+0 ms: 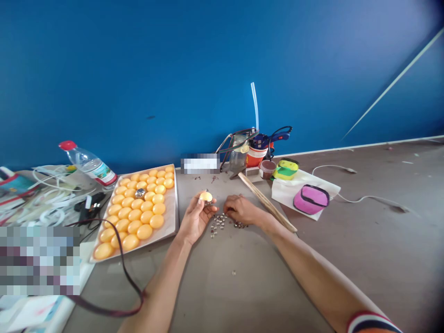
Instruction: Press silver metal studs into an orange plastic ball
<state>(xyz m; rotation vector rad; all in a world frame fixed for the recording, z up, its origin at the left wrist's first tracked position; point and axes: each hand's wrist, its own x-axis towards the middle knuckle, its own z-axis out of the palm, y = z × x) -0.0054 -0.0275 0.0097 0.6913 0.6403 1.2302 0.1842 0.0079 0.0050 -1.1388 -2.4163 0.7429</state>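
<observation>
My left hand (197, 217) grips an orange ball (206, 197) between thumb and fingers, with small shiny pieces along its lower edge and on top. To its right, my right hand (239, 209) bends down with curled fingers over a loose pile of small shiny stones (219, 222); whatever its fingertips pinch is hidden. More dark, shiny stones lie just below that hand. On the left stands a shallow white tray (169, 226) filled with rows of orange balls (134, 226). Among them sits one silvery ball (140, 193) covered in shiny pieces.
A wooden stick (267, 203) lies right of my hands. Behind are a glass jar (238, 155), an orange-and-white cup (255, 157) and a small tub (268, 169). Purple (312, 200) and yellow-green items rest on white paper. A plastic bottle (92, 166) leans at left above cables.
</observation>
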